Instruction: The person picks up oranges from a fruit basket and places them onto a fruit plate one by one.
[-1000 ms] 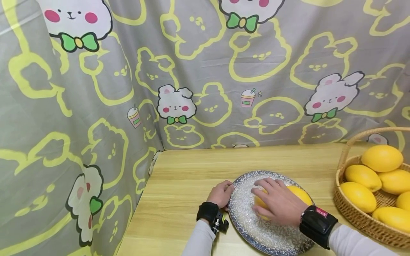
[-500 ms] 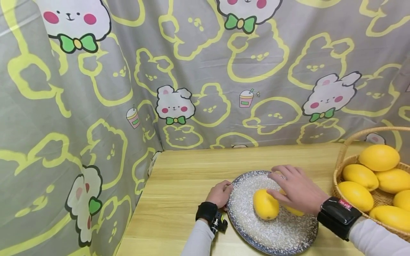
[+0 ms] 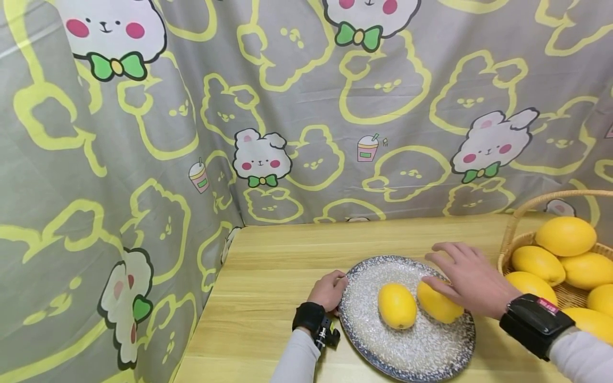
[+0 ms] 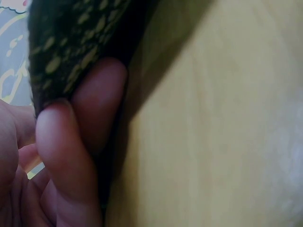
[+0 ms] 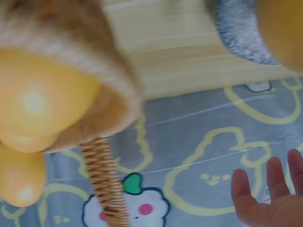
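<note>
A round speckled plate with a dark blue rim lies on the wooden table in the head view. Two yellow lemons rest side by side on it. My left hand grips the plate's left rim; in the left wrist view its fingers curl against the plate's dark underside. Over the plate's right edge is my right hand, fingers extended and spread. It partly covers the right-hand lemon, and whether it touches that lemon is unclear. In the right wrist view the fingers hold nothing.
At the right stands a wicker basket with a tall handle, holding several lemons. A grey curtain with cartoon bears hangs behind and to the left of the wooden table.
My right hand has let go of the lemons and moved right, toward the basket, uncovering both of them. The left hand stays at the plate's rim.
</note>
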The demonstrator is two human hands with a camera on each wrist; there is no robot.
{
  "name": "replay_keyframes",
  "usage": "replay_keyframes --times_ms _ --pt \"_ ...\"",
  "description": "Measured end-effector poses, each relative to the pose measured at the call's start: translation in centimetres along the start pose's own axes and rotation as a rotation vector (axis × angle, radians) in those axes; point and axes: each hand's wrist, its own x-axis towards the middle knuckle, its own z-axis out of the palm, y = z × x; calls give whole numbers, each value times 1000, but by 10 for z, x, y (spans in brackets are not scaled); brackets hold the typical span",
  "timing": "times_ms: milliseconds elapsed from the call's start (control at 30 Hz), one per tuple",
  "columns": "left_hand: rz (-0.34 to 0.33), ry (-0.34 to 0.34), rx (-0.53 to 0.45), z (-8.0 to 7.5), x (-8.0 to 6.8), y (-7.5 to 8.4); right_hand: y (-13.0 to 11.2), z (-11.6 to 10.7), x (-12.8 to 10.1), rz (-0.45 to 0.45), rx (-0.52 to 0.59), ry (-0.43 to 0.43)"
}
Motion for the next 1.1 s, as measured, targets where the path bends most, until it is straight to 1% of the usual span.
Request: replay_keyframes --times_ms 200,333,500,667,933,1100 --pt "-4 4 1 2 2 -2 21 -1 -8 59 -35 -17" --pt "-15 7 -5 3 4 -3 32 -1 -11 78 -49 -15" --pt "-8 8 -10 3 4 -3 41 -2 -16 91 -70 -7" --pt "-8 9 -11 3 4 -3 48 -2 -20 84 -88 16" --pt "-4 11 -11 4 5 -5 51 -3 -24 116 -97 -27" --pt "0 9 -5 2 1 -2 53 -3 -27 126 -102 -35"
